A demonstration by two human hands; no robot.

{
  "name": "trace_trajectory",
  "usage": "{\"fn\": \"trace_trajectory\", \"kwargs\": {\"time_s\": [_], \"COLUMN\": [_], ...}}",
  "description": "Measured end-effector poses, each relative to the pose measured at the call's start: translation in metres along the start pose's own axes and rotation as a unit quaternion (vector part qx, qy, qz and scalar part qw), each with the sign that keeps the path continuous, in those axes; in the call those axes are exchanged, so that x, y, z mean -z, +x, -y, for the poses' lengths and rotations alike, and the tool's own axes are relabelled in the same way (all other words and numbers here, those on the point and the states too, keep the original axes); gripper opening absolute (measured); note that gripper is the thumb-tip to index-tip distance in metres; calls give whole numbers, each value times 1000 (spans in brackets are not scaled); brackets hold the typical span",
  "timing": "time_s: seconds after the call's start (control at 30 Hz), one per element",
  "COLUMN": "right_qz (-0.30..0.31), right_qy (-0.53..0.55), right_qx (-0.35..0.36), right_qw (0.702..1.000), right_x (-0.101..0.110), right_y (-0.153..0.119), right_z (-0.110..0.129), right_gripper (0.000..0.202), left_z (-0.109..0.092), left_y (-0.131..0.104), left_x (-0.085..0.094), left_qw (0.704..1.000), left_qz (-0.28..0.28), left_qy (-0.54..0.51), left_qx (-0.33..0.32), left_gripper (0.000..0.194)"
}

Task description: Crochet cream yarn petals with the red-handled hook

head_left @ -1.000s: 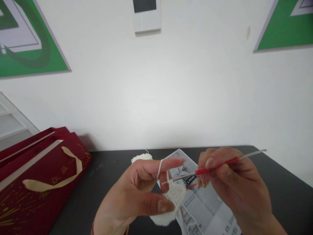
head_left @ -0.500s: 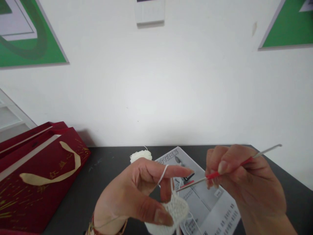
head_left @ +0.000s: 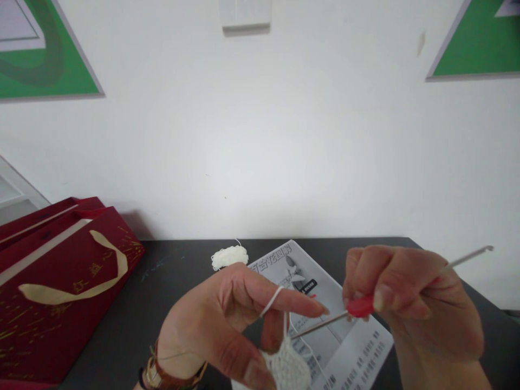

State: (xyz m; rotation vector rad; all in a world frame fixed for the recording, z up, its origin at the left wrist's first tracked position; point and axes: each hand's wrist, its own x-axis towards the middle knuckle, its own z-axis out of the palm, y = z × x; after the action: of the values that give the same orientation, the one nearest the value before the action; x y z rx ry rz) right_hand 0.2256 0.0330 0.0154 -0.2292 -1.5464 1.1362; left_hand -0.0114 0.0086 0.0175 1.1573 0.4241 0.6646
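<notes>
In my left hand (head_left: pixel 231 319) I pinch a piece of white crochet work (head_left: pixel 289 365) between the thumb and the fingers behind it. White yarn (head_left: pixel 273 301) loops over the outstretched index finger and runs down to the work. My right hand (head_left: pixel 414 303) is closed around the red grip of a metal crochet hook (head_left: pixel 361 307). One end of the hook reaches the top edge of the crochet work; the other end points up to the right. Part of the work lies below the frame edge.
A ball of white yarn (head_left: pixel 229 257) lies on the dark table (head_left: pixel 170 271) behind my left hand. Under the work is a printed pattern sheet (head_left: pixel 365 346). Dark red gift bags (head_left: pixel 81 271) with cream ribbon handles stand at the left. A white wall (head_left: pixel 260 135) rises behind.
The view has shifted slightly. My right hand has rolled the hook, so its red grip shows broader and flatter. Both hands sit a little lower, and the hook still touches the work.
</notes>
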Motion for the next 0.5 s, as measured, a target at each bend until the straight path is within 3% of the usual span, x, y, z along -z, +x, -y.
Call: {"fn": "trace_trajectory", "kwargs": {"time_s": [0.5], "right_qz": [-14], "right_qy": [34], "right_qx": [-19], "right_qw": [999], "right_x": [0], "right_y": [6], "right_z": [3], "right_gripper": [11], "left_z": [-1], "left_y": [0], "left_x": [3], "left_qw": [997], "left_qz": [-11], "left_qy": [72], "left_qx": [-21], "left_gripper": [55]}}
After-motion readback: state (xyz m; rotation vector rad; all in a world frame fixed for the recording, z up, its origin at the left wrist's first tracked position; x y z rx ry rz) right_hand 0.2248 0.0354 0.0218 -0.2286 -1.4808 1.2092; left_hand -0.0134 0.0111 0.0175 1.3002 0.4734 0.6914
